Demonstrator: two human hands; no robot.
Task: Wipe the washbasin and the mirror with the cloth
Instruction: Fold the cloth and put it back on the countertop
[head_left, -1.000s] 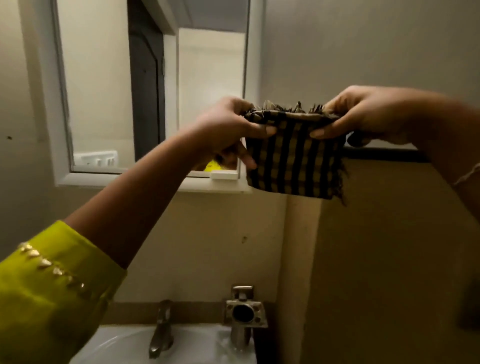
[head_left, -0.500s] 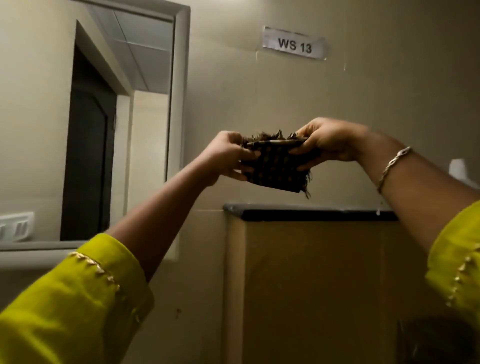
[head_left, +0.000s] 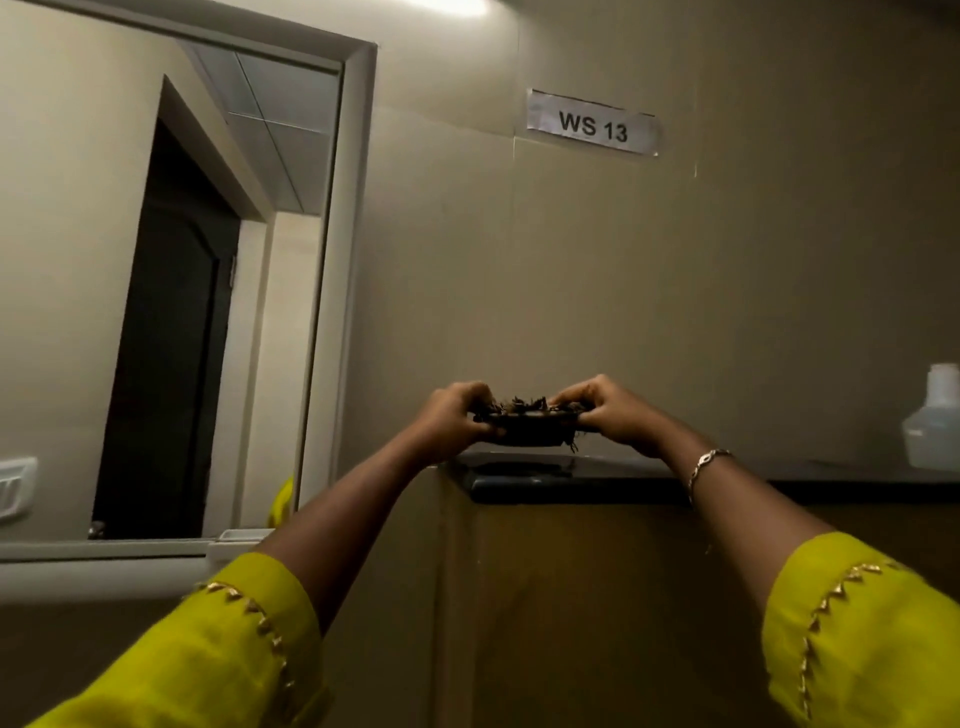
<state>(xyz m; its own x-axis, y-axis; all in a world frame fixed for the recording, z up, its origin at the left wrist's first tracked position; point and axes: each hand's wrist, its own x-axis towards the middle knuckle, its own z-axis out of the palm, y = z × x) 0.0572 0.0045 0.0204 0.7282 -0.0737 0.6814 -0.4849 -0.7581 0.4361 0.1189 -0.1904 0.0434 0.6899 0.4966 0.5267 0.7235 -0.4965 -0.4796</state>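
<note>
A folded dark checked cloth (head_left: 527, 428) with frayed edges lies flat between both hands, just above the left end of a dark ledge (head_left: 587, 488). My left hand (head_left: 454, 415) grips its left edge and my right hand (head_left: 605, 410) grips its right edge. The mirror (head_left: 171, 270) in a white frame fills the left side and reflects a dark doorway. The washbasin is out of view below.
A paper label reading WS 13 (head_left: 592, 124) is stuck on the wall above. A translucent plastic bottle (head_left: 935, 426) stands on the ledge at the far right. A beige panel (head_left: 597, 597) drops below the ledge. A small white tray (head_left: 239, 535) sits on the mirror's lower frame.
The view has tilted up and right, so the basin and tap are gone from sight. Both hands have carried the cloth away from the mirror and lowered it, flatter, to just above the ledge.
</note>
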